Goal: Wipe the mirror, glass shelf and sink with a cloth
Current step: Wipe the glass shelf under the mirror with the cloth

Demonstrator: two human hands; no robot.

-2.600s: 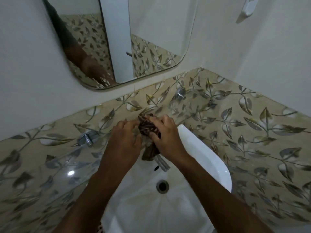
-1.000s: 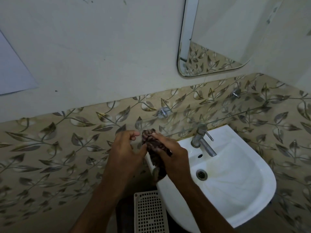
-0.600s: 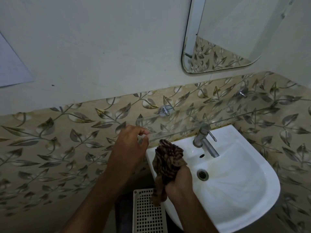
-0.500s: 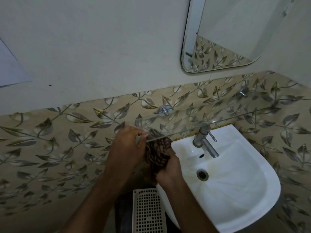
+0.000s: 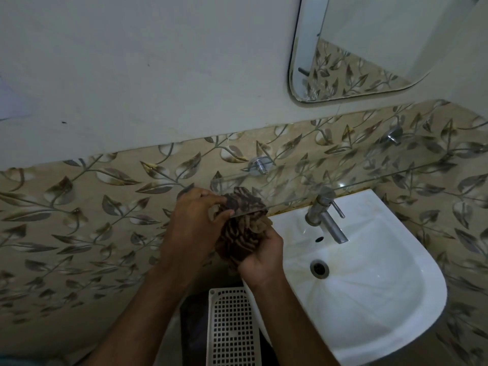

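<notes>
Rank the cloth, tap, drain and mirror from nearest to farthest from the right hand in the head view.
From the right hand:
1. Cloth, gripped in it.
2. Drain, to its right in the basin.
3. Tap, up and right; close to the drain's rank.
4. Mirror, high on the wall.

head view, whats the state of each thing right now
cloth: bunched, held in both hands at the shelf's left end
left hand: gripping cloth
right hand: gripping cloth from below
glass shelf: mounted, bare
tap: off
sink: no standing water, drain unplugged
</notes>
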